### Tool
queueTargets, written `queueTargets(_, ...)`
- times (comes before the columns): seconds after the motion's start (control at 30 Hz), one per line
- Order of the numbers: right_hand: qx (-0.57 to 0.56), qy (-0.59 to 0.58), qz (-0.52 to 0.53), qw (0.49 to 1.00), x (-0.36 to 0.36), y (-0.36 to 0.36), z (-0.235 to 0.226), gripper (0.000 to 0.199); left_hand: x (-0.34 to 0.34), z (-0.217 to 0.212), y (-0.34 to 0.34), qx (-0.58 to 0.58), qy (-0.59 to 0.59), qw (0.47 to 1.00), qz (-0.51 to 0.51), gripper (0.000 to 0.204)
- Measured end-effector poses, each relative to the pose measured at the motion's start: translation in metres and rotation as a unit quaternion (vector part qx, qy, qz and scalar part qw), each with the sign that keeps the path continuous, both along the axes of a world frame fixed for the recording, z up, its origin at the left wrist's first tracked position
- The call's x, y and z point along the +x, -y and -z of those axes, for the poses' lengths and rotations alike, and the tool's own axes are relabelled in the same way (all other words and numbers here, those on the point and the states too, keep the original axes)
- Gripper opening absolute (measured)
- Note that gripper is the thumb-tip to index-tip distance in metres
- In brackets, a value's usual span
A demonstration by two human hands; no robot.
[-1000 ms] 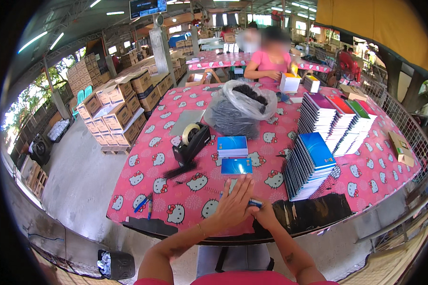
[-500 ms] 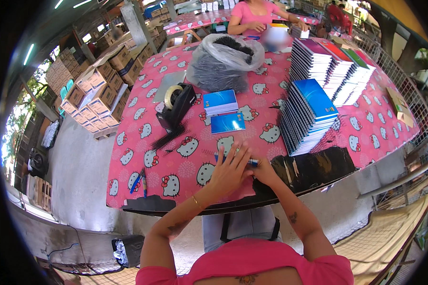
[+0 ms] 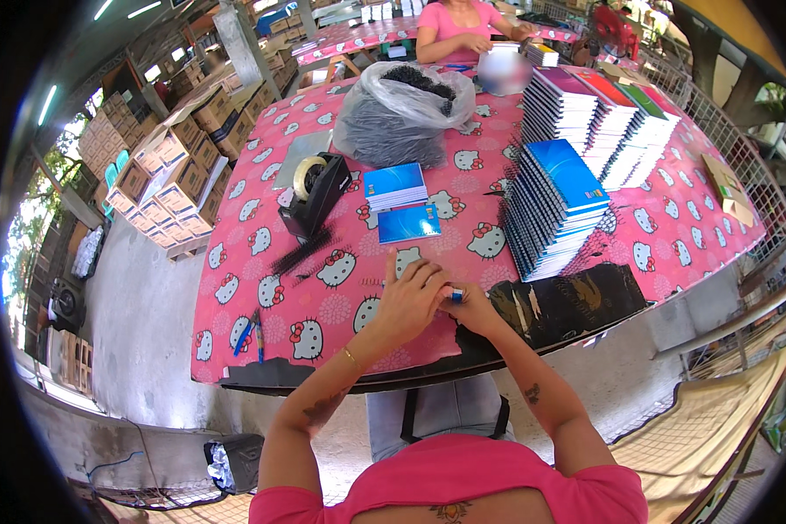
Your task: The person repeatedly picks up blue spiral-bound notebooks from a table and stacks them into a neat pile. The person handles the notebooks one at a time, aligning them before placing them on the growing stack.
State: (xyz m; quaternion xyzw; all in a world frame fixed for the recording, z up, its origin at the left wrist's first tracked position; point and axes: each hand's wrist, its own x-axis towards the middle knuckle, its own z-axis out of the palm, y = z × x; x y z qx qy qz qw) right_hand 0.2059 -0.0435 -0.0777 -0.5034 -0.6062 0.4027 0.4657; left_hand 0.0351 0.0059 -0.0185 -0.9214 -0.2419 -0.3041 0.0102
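Blue notebook almost hidden between two hands

Near the front edge of the table point(image 3: 410, 352), both hands are close together around a small blue thing, probably a notebook point(image 3: 456, 296). Only one short blue end of it can be seen; the rest is under the fingers. The left hand point(image 3: 408, 301) is palm down, its index finger quite straight and the other fingers partly bent. I cannot tell if it grips or only covers. The right hand point(image 3: 473, 312) has its fingers curled around the blue end and seems to have hold of it.

A thin coil point(image 3: 372, 281) seems to lie just left of the left hand, but it is too faint to be certain. Beyond the hands lie one flat pad point(image 3: 410, 224) and a low stack point(image 3: 395, 187), both with shiny blue covers.

In my judgement, the notebook is light, and one hand could carry it. If its cover is as glossy as those, it may slide under dry fingers. The paper should bend easily, and its corners could crease. The safest hold is probably at the two short ends, thumb on top and fingers below, with light pressure, so that the pages stay even.
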Motion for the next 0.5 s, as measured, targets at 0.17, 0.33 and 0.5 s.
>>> queueTargets(0.17,0.048,-0.011,0.003,0.999,-0.002,-0.002,0.002,0.015,0.000,-0.001,0.003,-0.040,0.000,0.999,0.009,0.023)
queueTargets(0.33,0.001,0.009,-0.001,1.000,0.001,0.001,-0.001,0.025,0.001,0.005,0.001,-0.029,-0.009,0.999,0.026,0.023)
queueTargets(0.5,0.110,0.049,0.029,0.992,0.019,0.016,-0.032,0.029,0.002,-0.001,0.008,-0.060,0.058,0.996,0.017,0.022)
